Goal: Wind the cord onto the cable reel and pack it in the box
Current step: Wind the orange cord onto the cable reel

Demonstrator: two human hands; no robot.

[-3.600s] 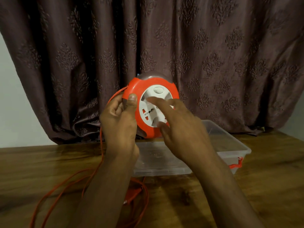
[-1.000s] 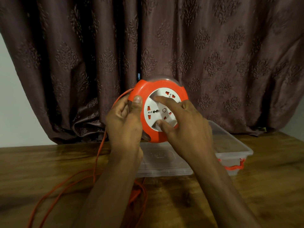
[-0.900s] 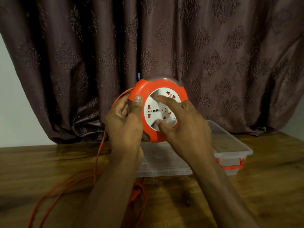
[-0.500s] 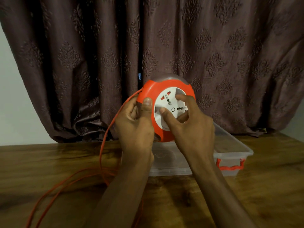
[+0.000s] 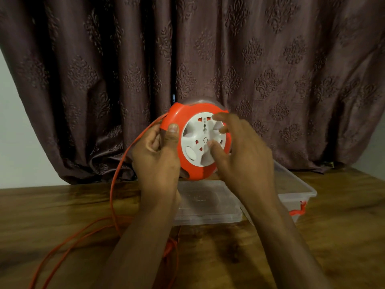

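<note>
Two bare forearms enter the view from the lower edge. No sleeve, cuff or glove covers either forearm within the visible length. No watch, bracelet or ring shows on either wrist or on the visible fingers. The left hand [image 5: 155, 157] shows a short, plain thumbnail with no polish. The right hand [image 5: 243, 155] is partly blurred at the fingertips; its nails cannot be made out. No markings show on either forearm.

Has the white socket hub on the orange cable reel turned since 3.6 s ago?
Yes. The white socket hub has rotated within the orange cable reel: its oval button, earlier near the top rim, now sits lower left.
</note>
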